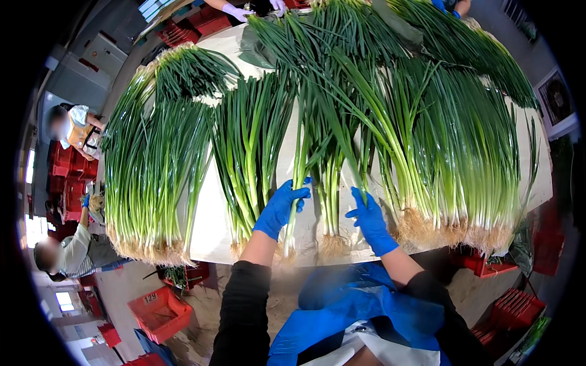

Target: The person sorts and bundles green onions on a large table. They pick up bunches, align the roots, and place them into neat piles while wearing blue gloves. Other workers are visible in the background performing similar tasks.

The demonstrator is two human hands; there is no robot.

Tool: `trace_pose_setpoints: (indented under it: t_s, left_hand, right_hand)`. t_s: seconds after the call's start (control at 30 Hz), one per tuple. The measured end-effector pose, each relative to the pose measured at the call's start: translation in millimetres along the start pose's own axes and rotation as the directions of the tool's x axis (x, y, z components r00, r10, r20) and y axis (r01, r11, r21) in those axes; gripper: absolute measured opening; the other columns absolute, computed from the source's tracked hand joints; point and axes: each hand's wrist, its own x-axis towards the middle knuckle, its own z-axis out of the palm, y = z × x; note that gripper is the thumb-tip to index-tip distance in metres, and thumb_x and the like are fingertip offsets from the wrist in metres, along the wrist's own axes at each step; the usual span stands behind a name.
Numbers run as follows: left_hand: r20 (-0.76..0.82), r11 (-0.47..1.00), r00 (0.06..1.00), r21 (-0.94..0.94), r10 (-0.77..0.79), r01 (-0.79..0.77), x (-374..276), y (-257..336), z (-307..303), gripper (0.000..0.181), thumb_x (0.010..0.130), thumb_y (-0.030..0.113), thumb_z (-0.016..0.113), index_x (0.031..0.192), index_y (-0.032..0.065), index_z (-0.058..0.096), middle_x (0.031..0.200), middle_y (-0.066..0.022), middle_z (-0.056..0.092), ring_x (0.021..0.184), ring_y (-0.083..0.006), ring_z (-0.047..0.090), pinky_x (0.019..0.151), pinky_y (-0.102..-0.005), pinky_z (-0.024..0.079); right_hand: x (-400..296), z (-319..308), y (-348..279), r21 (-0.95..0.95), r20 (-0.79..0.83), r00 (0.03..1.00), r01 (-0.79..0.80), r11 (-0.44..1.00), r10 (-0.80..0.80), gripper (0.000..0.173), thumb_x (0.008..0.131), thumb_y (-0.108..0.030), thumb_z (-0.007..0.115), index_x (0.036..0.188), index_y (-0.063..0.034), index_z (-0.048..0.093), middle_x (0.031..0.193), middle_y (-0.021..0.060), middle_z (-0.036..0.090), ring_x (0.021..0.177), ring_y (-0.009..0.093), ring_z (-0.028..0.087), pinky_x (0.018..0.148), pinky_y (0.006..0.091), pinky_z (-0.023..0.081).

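Note:
My left hand (280,210), in a blue glove, grips a green onion stalk (293,228) whose pale root end points toward me. My right hand (373,224), also gloved in blue, is closed around a long green onion leaf (351,158) that slants up and to the left. Between my hands a small bunch of green onions (330,201) lies on the pale tabletop (208,224), roots toward me. Left of my left hand rests another bunch (249,142). Beyond my right hand spreads a wide row of green onions (462,155) with brown roots.
A large pile of green onions (155,174) covers the table's left end. Across the table, purple-gloved hands (238,11) touch more onions, and another person wears blue gloves. Two people (75,254) are at the left. A red crate (160,313) sits on the floor.

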Motion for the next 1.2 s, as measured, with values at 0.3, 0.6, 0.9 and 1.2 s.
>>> trace_pose_setpoints:
  t_s: [0.3, 0.6, 0.9, 1.2]
  left_hand:
    - [0.224, 0.910, 0.973, -0.390, -0.053, 0.139, -53.5, -32.3, -20.0, 0.042, 0.089, 0.007, 0.048, 0.127, -0.0077, 0.043, 0.072, -0.0029, 0.052, 0.048, -0.0085, 0.044, 0.043, -0.0209, 0.035]
    - [0.311, 0.732, 0.945, -0.620, -0.100, 0.282, -120.6, -46.2, -11.1, 0.032, 0.087, 0.010, 0.046, 0.114, -0.0078, 0.047, 0.065, -0.0042, 0.043, 0.040, -0.0086, 0.037, 0.038, -0.0213, 0.032]
    - [0.135, 0.862, 0.990, -0.498, -0.028, 0.092, -216.5, -52.1, -37.8, 0.028, 0.077, 0.009, 0.054, 0.101, -0.0049, 0.050, 0.055, -0.0063, 0.045, 0.036, -0.0117, 0.040, 0.036, -0.0245, 0.031]
    - [-0.011, 0.847, 1.000, -0.530, 0.029, -0.031, -212.2, -60.3, -41.6, 0.024, 0.079, 0.004, 0.051, 0.100, -0.0045, 0.054, 0.057, -0.0047, 0.047, 0.041, -0.0103, 0.041, 0.039, -0.0222, 0.031]
  right_hand:
    - [-3.8, 11.0, -39.5, 0.122, -0.030, 0.981, -0.186, 0.975, 0.191, 0.035, 0.092, -0.033, 0.055, 0.121, -0.0117, 0.056, 0.117, 0.0036, 0.061, 0.072, 0.015, 0.065, 0.053, 0.0254, 0.045]
    - [2.9, 65.0, -51.2, 0.049, 0.082, 0.962, -0.266, 0.963, 0.262, 0.027, 0.088, -0.021, 0.062, 0.112, -0.0081, 0.062, 0.098, 0.0028, 0.065, 0.059, 0.011, 0.059, 0.046, 0.0222, 0.039]
    - [18.5, 12.0, -29.8, 0.000, -0.184, 0.981, -0.055, 0.999, 0.054, 0.021, 0.089, -0.014, 0.057, 0.109, -0.0101, 0.061, 0.097, 0.0010, 0.065, 0.058, 0.008, 0.057, 0.043, 0.0197, 0.037]
    - [19.9, 52.6, 29.7, -0.708, -0.087, 0.961, 0.126, 0.695, -0.263, 0.048, 0.077, -0.023, 0.072, 0.113, 0.0012, 0.051, 0.094, 0.0167, 0.060, 0.085, 0.031, 0.060, 0.077, 0.0394, 0.049]
